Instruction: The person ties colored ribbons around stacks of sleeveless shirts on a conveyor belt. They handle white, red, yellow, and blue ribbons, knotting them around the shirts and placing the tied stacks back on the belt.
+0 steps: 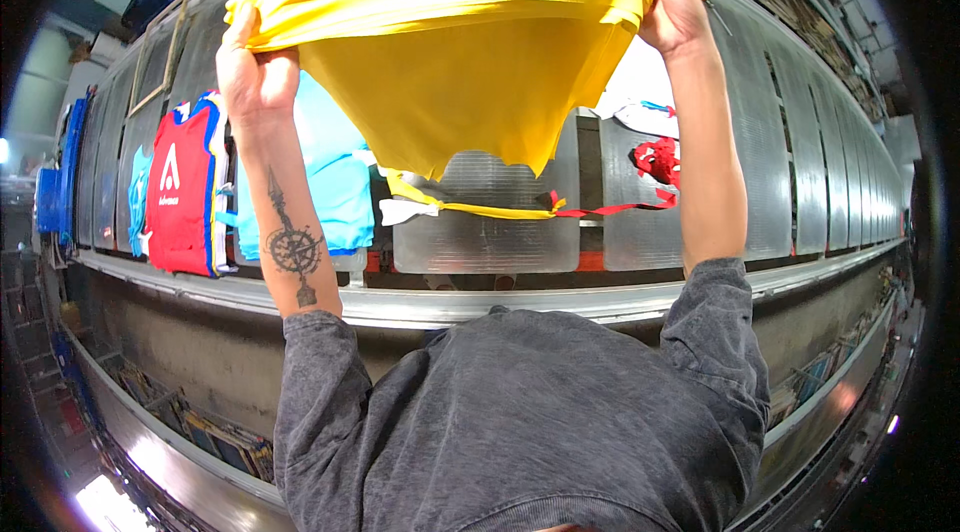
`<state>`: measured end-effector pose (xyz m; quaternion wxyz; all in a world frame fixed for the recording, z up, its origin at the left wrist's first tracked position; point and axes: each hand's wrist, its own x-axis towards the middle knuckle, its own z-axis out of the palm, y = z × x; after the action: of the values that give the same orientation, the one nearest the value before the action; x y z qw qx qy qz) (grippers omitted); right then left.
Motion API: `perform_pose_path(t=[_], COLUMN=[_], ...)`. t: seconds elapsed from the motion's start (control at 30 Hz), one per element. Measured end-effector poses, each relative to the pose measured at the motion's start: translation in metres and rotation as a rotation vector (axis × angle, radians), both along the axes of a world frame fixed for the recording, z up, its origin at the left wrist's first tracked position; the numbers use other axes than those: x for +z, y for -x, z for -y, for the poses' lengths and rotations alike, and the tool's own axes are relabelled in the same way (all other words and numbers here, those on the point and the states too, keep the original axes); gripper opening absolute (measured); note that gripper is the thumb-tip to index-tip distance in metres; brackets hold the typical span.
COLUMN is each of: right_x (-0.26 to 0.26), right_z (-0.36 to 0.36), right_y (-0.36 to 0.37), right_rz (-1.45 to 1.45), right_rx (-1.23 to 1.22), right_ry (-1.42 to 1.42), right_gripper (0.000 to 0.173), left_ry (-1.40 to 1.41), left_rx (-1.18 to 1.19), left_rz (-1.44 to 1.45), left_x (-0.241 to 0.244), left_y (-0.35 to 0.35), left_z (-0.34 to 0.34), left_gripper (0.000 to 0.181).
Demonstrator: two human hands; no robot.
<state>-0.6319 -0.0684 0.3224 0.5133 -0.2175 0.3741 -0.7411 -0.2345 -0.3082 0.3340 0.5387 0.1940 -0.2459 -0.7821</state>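
A yellow piece of fabric [450, 67] is stretched between my raised hands, its lower edge hanging over the metal platens. My left hand [259, 71] grips its left end, with the thumb on the cloth. At the opposite end my right hand [671, 11] holds a bunched corner. Beneath the fabric, a knotted strip of yellow cloth [495, 212] joins a red strip [615, 209] and a white scrap [407, 211]. Light blue folded fabric [330, 194] lies beside my left forearm.
Red sleeveless garments [180, 191] with blue trim lie stacked at the left. Right of centre are a crumpled red cloth [655, 160] and white fabric [649, 82]. A metal rail [480, 305] runs along the near edge. A wooden-framed screen [159, 52] leans far left; a red-handled tool [711, 5] lies far right.
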Motion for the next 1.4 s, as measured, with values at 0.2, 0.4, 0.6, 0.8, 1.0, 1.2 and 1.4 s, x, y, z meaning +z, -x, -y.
perform_pose_path(t=[0.2,0.4,0.6,0.8,1.0,1.2,1.4], right_x=[-0.01,-0.017,-0.054,-0.121,-0.216,-0.287,-0.322], right_z=[0.002,-0.001,-0.028,-0.102,-0.186,-0.254,-0.291], right_y=[0.049,0.077,0.073,0.021,-0.044,-0.093,-0.125], right_rz=[-0.036,-0.089,-0.03,0.043,0.249,0.275,0.259], right_rx=[-0.14,-0.203,-0.149,-0.164,-0.092,-0.063,-0.034], right_ry=[-0.103,-0.155,-0.124,-0.288,-0.492,-0.676,-0.648], right_gripper=[0.027,0.031,0.033,0.037,0.044,0.039,0.042], left_ry=[-0.04,-0.071,-0.057,-0.151,-0.356,-0.62,-0.608], left_rx=[-0.077,-0.047,-0.069,-0.238,-0.244,-0.174,-0.172], left_rz=[-0.059,-0.047,-0.057,-0.078,0.01,0.133,0.284], left_x=[-0.022,-0.018,-0.043,-0.13,-0.23,-0.281,-0.325], left_y=[0.073,0.109,0.095,0.052,-0.003,-0.056,-0.093], left_z=[0.01,0.0,-0.031,-0.084,-0.168,-0.246,-0.289], left_gripper=[0.03,0.033,0.032,0.033,0.032,0.039,0.036])
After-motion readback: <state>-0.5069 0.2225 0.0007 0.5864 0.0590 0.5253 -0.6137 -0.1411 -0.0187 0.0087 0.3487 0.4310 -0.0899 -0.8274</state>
